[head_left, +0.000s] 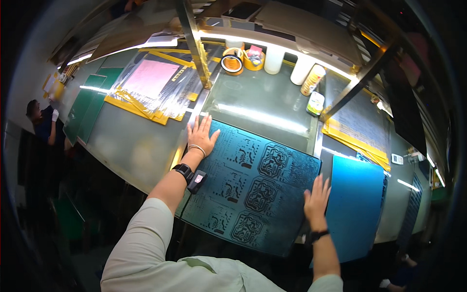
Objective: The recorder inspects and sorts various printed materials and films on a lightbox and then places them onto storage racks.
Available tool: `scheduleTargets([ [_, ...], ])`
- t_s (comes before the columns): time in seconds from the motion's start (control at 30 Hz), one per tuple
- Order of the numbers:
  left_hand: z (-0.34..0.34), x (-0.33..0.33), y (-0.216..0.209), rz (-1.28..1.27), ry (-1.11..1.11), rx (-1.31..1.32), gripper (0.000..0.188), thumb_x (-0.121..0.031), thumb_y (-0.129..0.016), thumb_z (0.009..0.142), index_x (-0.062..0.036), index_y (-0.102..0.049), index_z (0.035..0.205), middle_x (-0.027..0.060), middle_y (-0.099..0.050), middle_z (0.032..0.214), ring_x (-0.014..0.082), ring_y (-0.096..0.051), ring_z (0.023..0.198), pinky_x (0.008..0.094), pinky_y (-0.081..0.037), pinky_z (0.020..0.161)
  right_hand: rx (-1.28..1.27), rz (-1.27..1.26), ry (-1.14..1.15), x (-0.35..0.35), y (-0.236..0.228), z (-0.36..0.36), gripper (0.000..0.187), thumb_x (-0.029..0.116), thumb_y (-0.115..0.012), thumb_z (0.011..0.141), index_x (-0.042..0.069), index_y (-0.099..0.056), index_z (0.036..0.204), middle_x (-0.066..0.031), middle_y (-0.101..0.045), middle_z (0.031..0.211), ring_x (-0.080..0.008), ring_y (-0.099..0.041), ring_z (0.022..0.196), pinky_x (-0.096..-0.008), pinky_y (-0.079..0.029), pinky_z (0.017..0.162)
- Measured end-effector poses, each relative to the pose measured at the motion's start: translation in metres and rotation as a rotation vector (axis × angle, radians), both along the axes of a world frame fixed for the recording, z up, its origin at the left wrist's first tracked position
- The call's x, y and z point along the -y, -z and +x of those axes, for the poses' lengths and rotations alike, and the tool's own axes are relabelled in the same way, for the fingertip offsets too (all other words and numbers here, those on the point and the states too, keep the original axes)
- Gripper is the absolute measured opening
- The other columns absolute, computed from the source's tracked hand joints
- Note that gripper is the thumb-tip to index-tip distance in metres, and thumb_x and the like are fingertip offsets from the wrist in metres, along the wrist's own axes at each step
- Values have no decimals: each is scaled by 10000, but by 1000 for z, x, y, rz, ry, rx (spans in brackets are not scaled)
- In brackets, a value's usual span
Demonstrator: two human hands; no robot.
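A large blue circuit-board panel [219, 168] with dark printed track patterns lies before me on the glass-topped table, its near edge reaching over the table's front. My left hand [201, 138] rests flat at the panel's far left corner, fingers stretched out and a little apart. At the right edge of the panel is my right hand [317, 198], its fingers extended upward along that edge; whether the palm presses on it I cannot tell. Neither hand grips anything. Right beside my right hand lies a stack of plain blue panels [357, 207].
Yellow-edged films with a pink sheet [151, 78] lie at the far left, near green panels [87, 107]. Tape rolls [232, 63], white cylinders [275, 60] and a yellow can [313, 80] line the back. Metal posts [193, 46] rise there. Another person [44, 119] stands far left.
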State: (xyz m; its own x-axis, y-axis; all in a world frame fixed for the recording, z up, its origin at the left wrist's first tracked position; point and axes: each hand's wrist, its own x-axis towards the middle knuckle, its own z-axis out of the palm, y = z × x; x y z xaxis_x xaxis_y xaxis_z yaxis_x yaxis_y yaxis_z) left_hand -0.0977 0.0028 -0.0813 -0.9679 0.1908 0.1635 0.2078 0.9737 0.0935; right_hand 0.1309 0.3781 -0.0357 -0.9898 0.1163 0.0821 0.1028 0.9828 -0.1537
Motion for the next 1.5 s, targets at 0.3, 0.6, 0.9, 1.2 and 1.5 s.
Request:
scheduleTargets([
  [0.3, 165, 74, -6, -99, -229, 46, 620, -387, -515, 821, -88, -327, 1330, 99, -207, 1432, 325, -148, 1321, 522, -159, 1030, 253, -217, -121, 50, -46, 236, 493, 111, -621, 685, 22, -511, 1157, -196, -353, 1321, -440, -255, 1243, -540, -233, 1010],
  [0.6, 285, 142, 27, 1089, -899, 326, 397, -414, -600, 798, -20, -600, 752, 96, -601, 676, 187, -557, 596, 321, -424, 523, -6, -144, -214, 31, -19, 162, 530, -5, -558, 686, 205, -542, 1172, -124, -366, 1338, -369, -282, 1260, -523, -226, 1027],
  [0.9, 162, 111, -295, 1359, 22, -152, 366, -341, -404, 927, -23, -574, 986, 74, -598, 901, 126, -549, 870, 269, -406, 751, -478, -751, -249, 11, -194, 92, 196, 95, -543, 817, 58, -612, 997, -84, -638, 927, -228, -593, 899, -357, -426, 854],
  [1.2, 199, -14, -198, 175, 443, 235, 913, -627, -674, 565, -239, -365, 1331, 151, -144, 1445, 412, -62, 1321, 630, -156, 972, -94, -1877, 376, -38, -77, -6, 369, 276, -563, 863, -41, -544, 1051, -101, -589, 990, -186, -546, 920, -313, -444, 805],
  [1.5, 227, -39, -76, -138, 21, 589, 1035, -632, -663, 581, -303, -122, 1400, 68, 15, 1473, 400, 23, 1325, 638, -164, 969, -538, -524, 527, -102, -7, 101, 250, 228, -634, 753, 33, -616, 909, -141, -625, 837, -285, -589, 773, -350, -460, 699],
])
